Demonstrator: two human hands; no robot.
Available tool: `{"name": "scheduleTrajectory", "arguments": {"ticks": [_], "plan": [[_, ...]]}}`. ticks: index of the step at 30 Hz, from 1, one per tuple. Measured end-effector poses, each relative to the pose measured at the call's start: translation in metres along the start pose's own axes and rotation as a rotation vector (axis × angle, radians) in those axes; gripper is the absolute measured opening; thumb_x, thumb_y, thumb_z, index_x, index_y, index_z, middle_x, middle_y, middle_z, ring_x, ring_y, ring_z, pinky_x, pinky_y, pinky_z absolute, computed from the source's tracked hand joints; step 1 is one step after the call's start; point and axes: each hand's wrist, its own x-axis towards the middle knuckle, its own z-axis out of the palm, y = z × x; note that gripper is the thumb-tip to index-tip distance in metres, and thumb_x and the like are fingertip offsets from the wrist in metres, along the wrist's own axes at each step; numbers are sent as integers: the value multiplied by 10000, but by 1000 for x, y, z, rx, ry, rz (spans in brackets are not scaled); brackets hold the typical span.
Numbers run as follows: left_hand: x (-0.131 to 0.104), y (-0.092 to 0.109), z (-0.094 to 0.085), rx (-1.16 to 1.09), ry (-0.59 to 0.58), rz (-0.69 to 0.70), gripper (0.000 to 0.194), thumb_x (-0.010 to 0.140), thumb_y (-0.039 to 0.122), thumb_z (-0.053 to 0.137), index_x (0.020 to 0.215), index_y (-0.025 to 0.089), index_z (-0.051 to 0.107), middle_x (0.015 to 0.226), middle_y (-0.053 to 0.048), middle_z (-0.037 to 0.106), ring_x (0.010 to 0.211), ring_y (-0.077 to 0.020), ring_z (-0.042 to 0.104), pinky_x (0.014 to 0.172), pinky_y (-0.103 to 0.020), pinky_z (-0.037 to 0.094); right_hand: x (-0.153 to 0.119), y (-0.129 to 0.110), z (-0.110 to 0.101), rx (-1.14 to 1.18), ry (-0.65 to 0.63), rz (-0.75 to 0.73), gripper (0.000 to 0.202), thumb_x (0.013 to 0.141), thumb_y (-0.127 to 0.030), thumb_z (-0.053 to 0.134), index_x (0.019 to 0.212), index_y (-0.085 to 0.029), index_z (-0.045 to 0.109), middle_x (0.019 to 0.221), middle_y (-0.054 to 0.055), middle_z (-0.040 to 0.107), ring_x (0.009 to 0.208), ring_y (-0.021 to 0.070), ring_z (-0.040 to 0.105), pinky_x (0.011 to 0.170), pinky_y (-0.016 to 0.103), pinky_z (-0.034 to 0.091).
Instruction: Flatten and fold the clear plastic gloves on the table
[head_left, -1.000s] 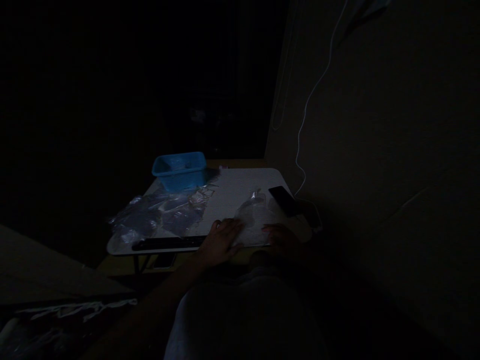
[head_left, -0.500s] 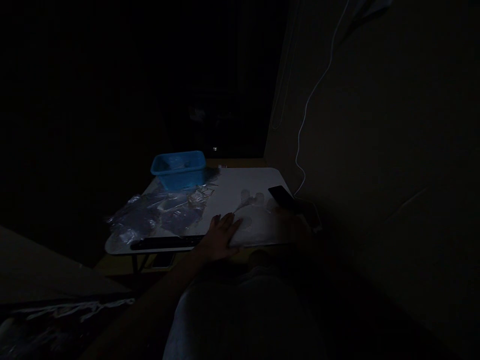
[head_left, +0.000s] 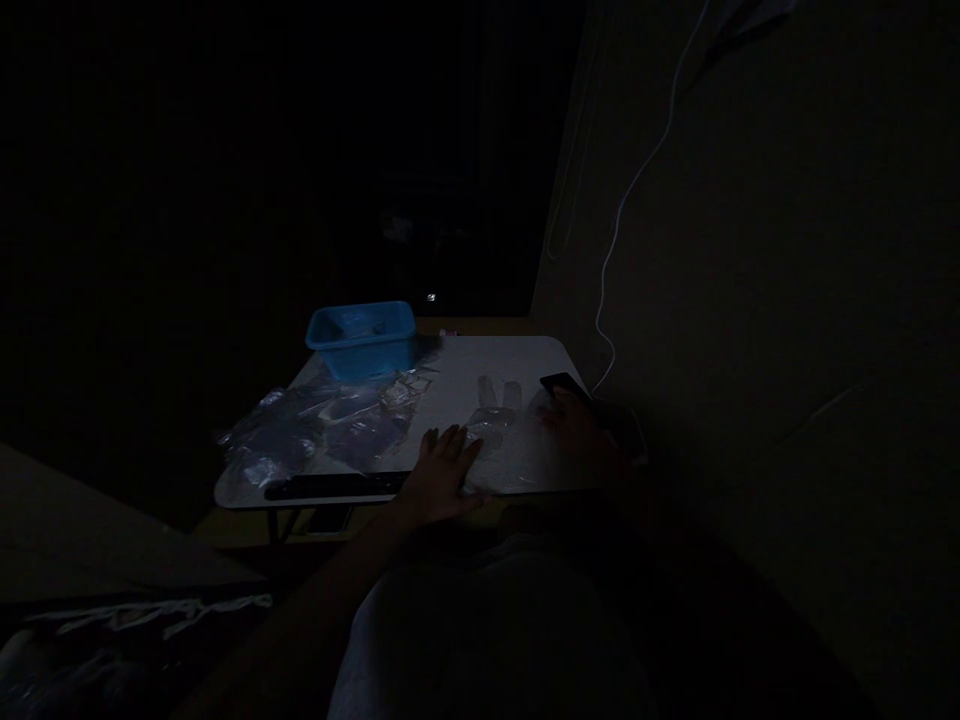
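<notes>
The person's left hand (head_left: 439, 478) lies palm down near the close edge of the white surface (head_left: 480, 355), its grip released and fingers spread. Its fingertips reach the near left side of a glove-shaped piece of clear plastic (head_left: 495, 415), spread flat between the two hands with two finger-like lobes pointing away from the person. The right hand (head_left: 581, 428), dim and partly lost in shadow, is to the right of the plastic, over the near part of a dark phone (head_left: 556, 381); whether its grip is clenched or released cannot be told. On the left, a crumpled heap of clear plastic (head_left: 289, 435) spreads in front of a blue tub (head_left: 367, 352), and a long black strip (head_left: 330, 487) runs along the near edge. A white cord (head_left: 619, 215) hangs down the wall at right.
</notes>
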Motion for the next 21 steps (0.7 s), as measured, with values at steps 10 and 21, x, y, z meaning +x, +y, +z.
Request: {"name": "scheduleTrajectory", "arguments": {"ticks": [10, 21], "plan": [[2, -1, 3, 8, 5, -24, 885, 647, 696, 473, 1311, 122, 357, 1372, -208, 330, 1267, -346, 246, 1024, -547, 95, 5, -17, 24, -238, 80, 63, 450, 720, -365, 509, 1151, -247, 455, 1102, 57, 579, 1054, 222, 547, 938, 416, 419], [3, -2, 5, 35, -50, -36, 930, 650, 723, 434, 1325, 94, 319, 1401, -253, 247, 1322, -349, 139, 1017, -551, 114, -21, -27, 33, -703, -173, -137, 289, 847, -332, 348, 886, -243, 621, 1220, 19, 537, 1149, 184, 474, 1024, 344, 332]]}}
